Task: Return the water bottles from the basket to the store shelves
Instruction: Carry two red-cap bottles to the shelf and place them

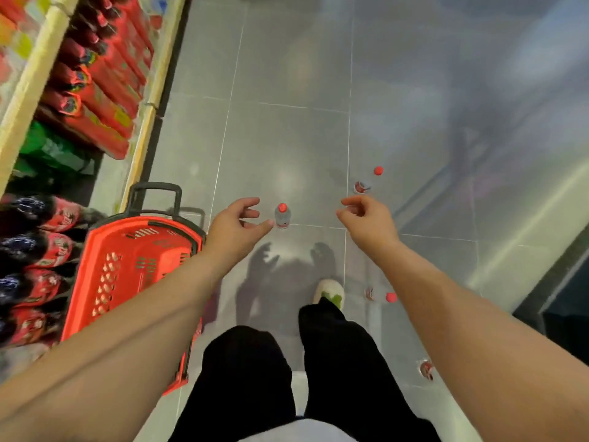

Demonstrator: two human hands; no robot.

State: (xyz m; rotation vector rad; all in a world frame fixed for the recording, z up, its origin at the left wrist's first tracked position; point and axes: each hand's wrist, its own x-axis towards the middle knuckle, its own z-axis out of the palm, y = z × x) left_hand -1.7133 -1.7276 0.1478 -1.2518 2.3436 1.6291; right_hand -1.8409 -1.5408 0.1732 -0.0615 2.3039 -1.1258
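1. Now, you're between grabs: both arms reach out over the floor [287, 74], and neither hand has anything in it.
2. Your left hand [237, 223] hangs with its fingers loosely curled and the thumb stretched toward the upright water bottle [282, 216]. In this view the thumb tip sits just beside it, but I can't tell whether it touches.
3. Your right hand [366, 218] is loosely curled too, forefinger and thumb close together, with nothing visible between them.
4. That upright water bottle, red cap on top, stands on the tiles between your two hands, nearer the left.
5. More are out on your right and seem to lie on their sides: the far bottle [361, 187] just beyond the right hand, the near bottle [379, 295] beside your shoe [328, 291], and a third bottle [426, 370] half hidden by your forearm.
6. The basket [95, 250] sits at your left against the shelves [145, 122]; what shows of its inside holds no water.
7. My read: you're at the pick-up step. Next you need to get down, wrap the left hand round the standing bottle's body, then swing it left to the shelves. It looks light and could tip.
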